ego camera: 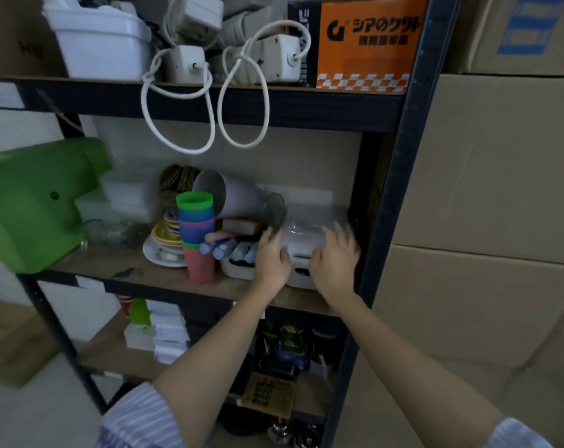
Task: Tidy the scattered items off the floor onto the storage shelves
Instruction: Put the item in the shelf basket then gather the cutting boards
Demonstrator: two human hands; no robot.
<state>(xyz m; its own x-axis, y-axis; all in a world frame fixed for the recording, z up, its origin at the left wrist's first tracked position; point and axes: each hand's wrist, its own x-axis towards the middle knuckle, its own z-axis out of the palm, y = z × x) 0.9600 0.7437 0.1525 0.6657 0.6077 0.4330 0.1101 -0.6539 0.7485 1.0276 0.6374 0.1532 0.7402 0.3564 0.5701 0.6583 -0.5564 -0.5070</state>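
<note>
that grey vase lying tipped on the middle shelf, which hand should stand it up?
Left, probably. The left hand sits just below the vase; the right hand is further right, over the white box.

The orange box (368, 43) bears a white "G" and Japanese lettering.

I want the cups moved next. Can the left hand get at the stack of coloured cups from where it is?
Probably yes. The left hand is at the white box, and the cup stack stands just to its left at the shelf's front edge, nothing in between.
</note>
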